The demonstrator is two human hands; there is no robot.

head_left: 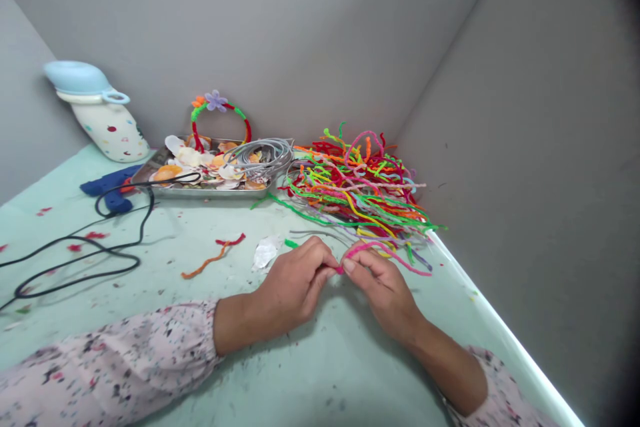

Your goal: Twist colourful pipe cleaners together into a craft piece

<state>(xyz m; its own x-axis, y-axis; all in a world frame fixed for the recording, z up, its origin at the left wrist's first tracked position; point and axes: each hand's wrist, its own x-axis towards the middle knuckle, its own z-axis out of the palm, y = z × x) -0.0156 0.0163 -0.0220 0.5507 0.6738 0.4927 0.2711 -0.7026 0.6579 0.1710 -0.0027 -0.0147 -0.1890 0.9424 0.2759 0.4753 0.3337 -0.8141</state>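
A pink pipe cleaner (393,252) runs between my two hands over the front part of the table. My left hand (300,280) is closed, its thumb and forefinger pinching one end of the strand. Close beside it, my right hand (383,287) pinches the same strand between thumb and fingers, and the free length arcs out to the right above my knuckles. Just behind the hands lie a short green piece (291,243) and a whitish flat shell (267,251). An orange and red pipe cleaner twist (215,258) rests farther left.
Behind the hands spreads a heap of colourful pipe cleaners (360,193). A metal tray (210,193) holds shells, a coil of grey wire (267,157) and a pipe cleaner hoop with flowers (194,127). At left are a blue glue gun (113,181), its black cord (135,243) and a bottle (107,123).
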